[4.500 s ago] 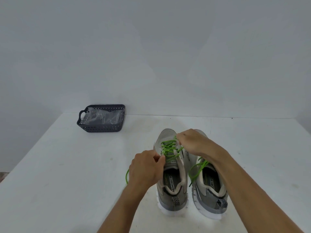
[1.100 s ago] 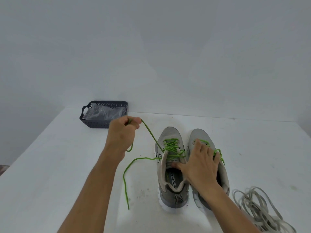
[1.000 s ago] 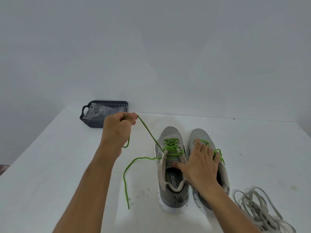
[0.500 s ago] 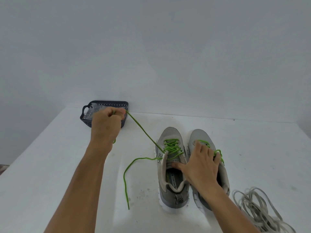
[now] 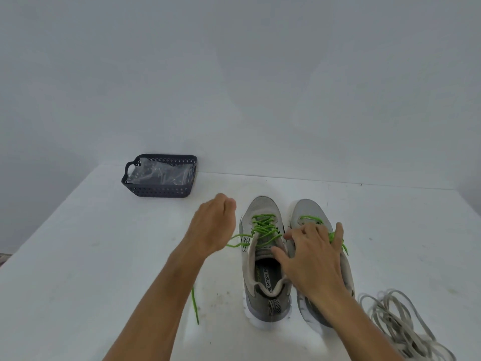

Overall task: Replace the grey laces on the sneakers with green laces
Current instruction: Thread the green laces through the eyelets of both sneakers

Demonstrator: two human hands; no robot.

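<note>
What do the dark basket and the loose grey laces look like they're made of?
The dark basket looks like moulded plastic with a matt finish: rigid walls pierced by regular holes. The grey laces look like flat woven fabric, matt, lying in limp loops; the fibre can't be told.

Plain pale grey wall (image 5: 234, 74) behind a white table (image 5: 78, 256).

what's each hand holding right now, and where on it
Left hand is curled, but whether it holds the green lace cannot be told. Right hand rests flat on the sneakers, holding nothing.
</note>
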